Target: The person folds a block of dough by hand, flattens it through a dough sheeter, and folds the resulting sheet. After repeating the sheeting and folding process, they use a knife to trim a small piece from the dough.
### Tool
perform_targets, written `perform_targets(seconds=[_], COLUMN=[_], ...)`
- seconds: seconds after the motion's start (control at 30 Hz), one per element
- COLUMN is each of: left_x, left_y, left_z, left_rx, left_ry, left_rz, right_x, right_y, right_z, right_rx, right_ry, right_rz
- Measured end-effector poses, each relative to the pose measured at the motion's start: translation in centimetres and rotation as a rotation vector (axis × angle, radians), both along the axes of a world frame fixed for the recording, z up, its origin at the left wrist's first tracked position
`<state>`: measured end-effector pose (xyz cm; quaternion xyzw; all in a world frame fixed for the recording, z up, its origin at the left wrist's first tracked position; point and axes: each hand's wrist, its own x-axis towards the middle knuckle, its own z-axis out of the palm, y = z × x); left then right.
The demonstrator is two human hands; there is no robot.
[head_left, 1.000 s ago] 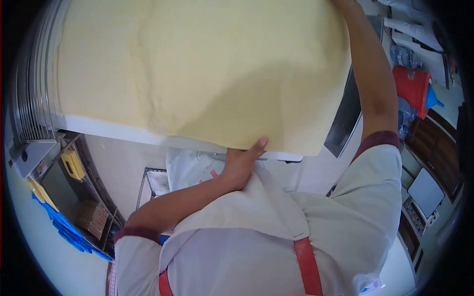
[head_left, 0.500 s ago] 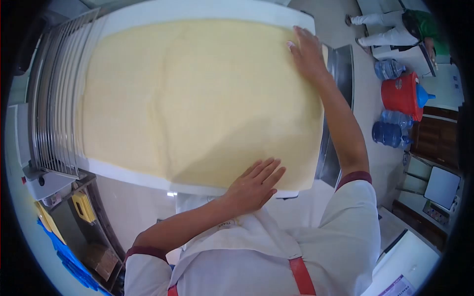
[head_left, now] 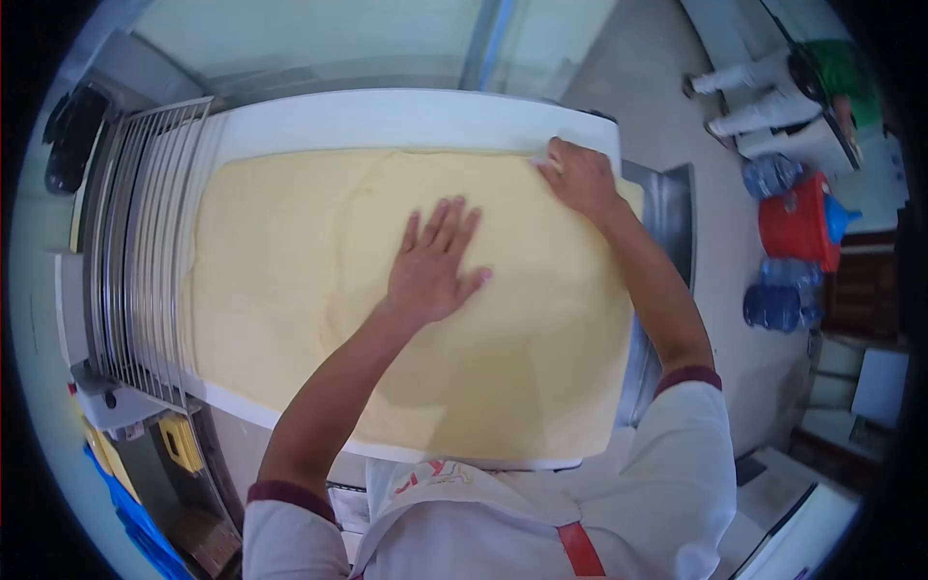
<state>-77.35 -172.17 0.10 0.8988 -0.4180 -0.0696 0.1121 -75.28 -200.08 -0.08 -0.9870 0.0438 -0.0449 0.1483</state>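
A wide, pale yellow sheet of dough (head_left: pixel 503 358) lies over a white work surface (head_left: pixel 367 116). A faint line crosses the sheet left of the middle, where a second layer seems to begin. My left hand (head_left: pixel 430 266) rests flat on the dough near its middle, fingers spread and holding nothing. At the far right corner, my right hand (head_left: pixel 583 181) has its fingers curled and closed on the edge of the dough. Its fingertips are partly hidden.
Metal bars (head_left: pixel 145 251) stand at the left end of the surface, and a metal tray (head_left: pixel 672 213) at the right. Beyond are a red bucket (head_left: pixel 795 227), blue water bottles (head_left: pixel 771 307) and another person (head_left: pixel 764 92) in green and white. Yellow containers (head_left: pixel 181 442) sit lower left.
My left hand has gone from the near edge to the middle of the dough. My right hand, stretched out before, has closed on the far edge. The view has tilted upward.
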Motion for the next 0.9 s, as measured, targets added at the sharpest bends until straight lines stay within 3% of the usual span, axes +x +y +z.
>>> perform_targets(seconds=[0.23, 0.33, 0.43, 0.47, 0.57, 0.63, 0.7, 0.77, 0.87, 0.9], left_x=[0.5, 0.5, 0.6, 0.3, -1.2, -3.3, -5.0, -6.0, -7.9, -8.9], left_y=[0.1, 0.7, 4.7, 7.8, 17.4, 18.2, 17.8, 18.3, 21.3, 23.3], left_z=[-0.6, -0.9, -0.6, 0.4, 1.1, -2.1, -0.9, -0.3, -0.9, -1.4], left_rx=[-0.037, -0.167, -0.496, -0.612, -0.882, -0.885, -0.823, -0.979, -1.016, -1.012], left_ry=[0.024, 0.03, 0.28, 0.16, 0.339, 0.433, 0.558, 0.681, 0.647, 0.49], left_rz=[0.032, 0.021, 0.047, 0.128, 0.775, 0.728, 0.701, 0.719, 0.637, 0.65], right_x=[3.3, 5.5, 8.2, 8.7, 10.8, 11.8, 12.3, 11.9, 12.5, 13.5], right_y=[2.8, 8.3, 14.9, 16.6, 18.4, 18.7, 19.4, 19.8, 20.3, 21.0], right_z=[-0.6, 0.5, 0.6, 0.3, -0.8, -1.2, -1.1, -0.8, -1.3, -1.4], right_rx=[-0.068, -0.037, -0.027, -0.031, -0.012, -0.061, -0.117, -0.131, -0.199, -0.152], right_ry=[0.046, 0.097, 0.075, 0.056, 0.026, 0.033, 0.036, 0.039, -0.097, -0.141], right_rz=[0.049, 0.094, 0.196, 0.217, 0.199, 0.165, 0.132, 0.108, 0.152, 0.199])
